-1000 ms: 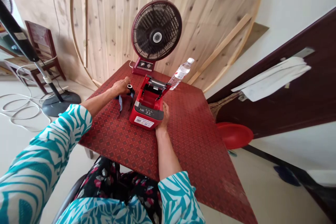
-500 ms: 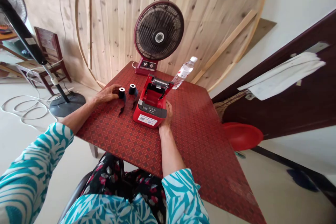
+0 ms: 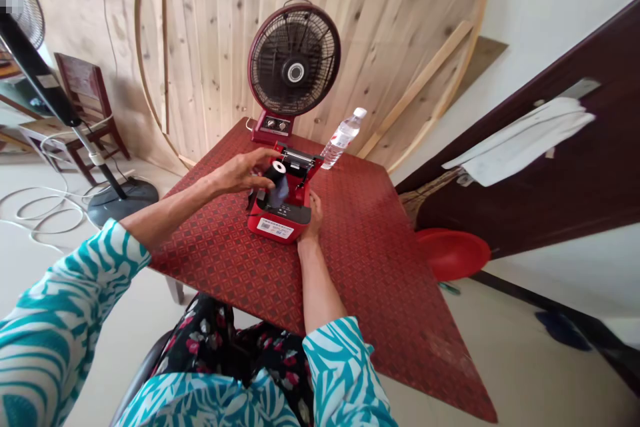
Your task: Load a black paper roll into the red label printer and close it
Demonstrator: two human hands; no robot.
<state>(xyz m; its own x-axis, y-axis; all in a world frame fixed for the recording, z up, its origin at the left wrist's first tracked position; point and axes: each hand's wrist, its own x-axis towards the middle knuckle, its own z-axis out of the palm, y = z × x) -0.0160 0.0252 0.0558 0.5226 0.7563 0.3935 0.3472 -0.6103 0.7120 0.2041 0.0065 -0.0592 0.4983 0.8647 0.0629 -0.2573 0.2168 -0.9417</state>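
A small red label printer (image 3: 280, 217) with its lid open sits on the red patterned table (image 3: 350, 260). My left hand (image 3: 240, 172) holds a dark roll (image 3: 277, 181) with a pale core by its fingertips, just above the printer's open bay. A loose end of the roll hangs down. My right hand (image 3: 314, 213) rests closed against the printer's right side, gripping it. A second roll behind the held one is mostly hidden by my left hand.
A maroon desk fan (image 3: 294, 70) stands at the table's far edge, with a clear water bottle (image 3: 341, 139) to its right. A red basin (image 3: 453, 252) lies on the floor at the right. A standing fan base (image 3: 117, 193), cables and a wooden chair (image 3: 85, 107) are at the left.
My left hand has picked up one dark roll from the table beside the printer and carried it right, over the open printer. My right hand has stayed on the printer.
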